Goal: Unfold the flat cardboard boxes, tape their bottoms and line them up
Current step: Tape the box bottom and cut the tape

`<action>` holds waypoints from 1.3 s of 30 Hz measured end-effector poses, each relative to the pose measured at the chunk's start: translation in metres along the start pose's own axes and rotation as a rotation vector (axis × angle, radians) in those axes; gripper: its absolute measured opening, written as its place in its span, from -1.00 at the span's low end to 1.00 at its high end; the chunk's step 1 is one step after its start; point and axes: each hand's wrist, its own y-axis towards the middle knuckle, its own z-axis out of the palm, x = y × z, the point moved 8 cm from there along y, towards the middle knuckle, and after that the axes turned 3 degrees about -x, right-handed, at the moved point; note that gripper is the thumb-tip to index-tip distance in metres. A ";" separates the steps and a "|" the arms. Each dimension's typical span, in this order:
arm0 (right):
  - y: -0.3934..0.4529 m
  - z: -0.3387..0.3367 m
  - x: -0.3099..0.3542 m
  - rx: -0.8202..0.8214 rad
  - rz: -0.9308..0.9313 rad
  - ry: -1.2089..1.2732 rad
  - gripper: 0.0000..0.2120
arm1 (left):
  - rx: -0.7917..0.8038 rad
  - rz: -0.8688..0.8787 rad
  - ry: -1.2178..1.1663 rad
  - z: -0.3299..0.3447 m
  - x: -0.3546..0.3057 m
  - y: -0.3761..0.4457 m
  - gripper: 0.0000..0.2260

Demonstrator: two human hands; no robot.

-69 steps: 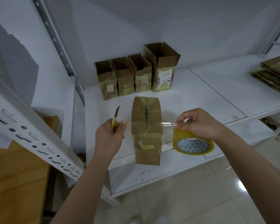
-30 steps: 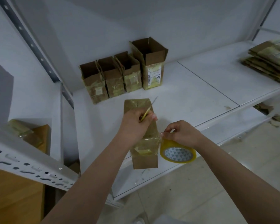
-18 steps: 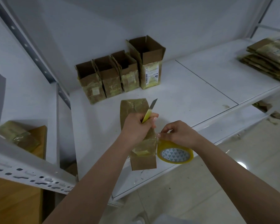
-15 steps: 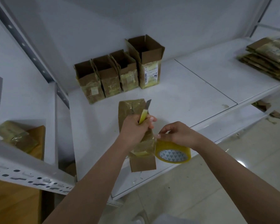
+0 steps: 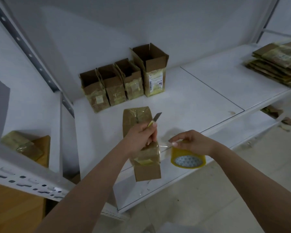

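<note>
Item, box in work: we hold a cardboard box [image 5: 142, 148] lying bottom-up across the front edge of the white shelf [image 5: 200, 101], its near end overhanging the floor. Our left hand [image 5: 139, 139] rests on the box, fingers curled round a yellow-handled knife [image 5: 154, 121], the blade pointing up and away past the knuckles.

Item, tape: just right of that grip, our right hand [image 5: 191, 142] pinches the tape roll [image 5: 187, 159] at its top, the roll hanging below the fingers, apart from the box. A clear strip [image 5: 164, 146] runs from the box side toward the roll.

Item, finished stock: beyond the left hand, against the back wall [image 5: 124, 22], four upright open boxes [image 5: 123, 81] stand side by side touching, the rightmost taller and bearing a printed label.

Item, unworked stock: well to the right of the right hand, a stack of flat boxes [image 5: 279, 63] on the same shelf.

Item, surroundings: perforated metal upright [image 5: 29, 52] left of the row; pale tiled floor [image 5: 225, 190] beneath our arms; a wooden surface [image 5: 15, 207] at lower left, more cardboard [image 5: 22, 143] above it.
</note>
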 end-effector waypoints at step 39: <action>-0.019 -0.016 0.012 -0.218 0.095 -0.146 -0.79 | 0.023 -0.141 0.598 0.003 -0.003 0.005 -0.65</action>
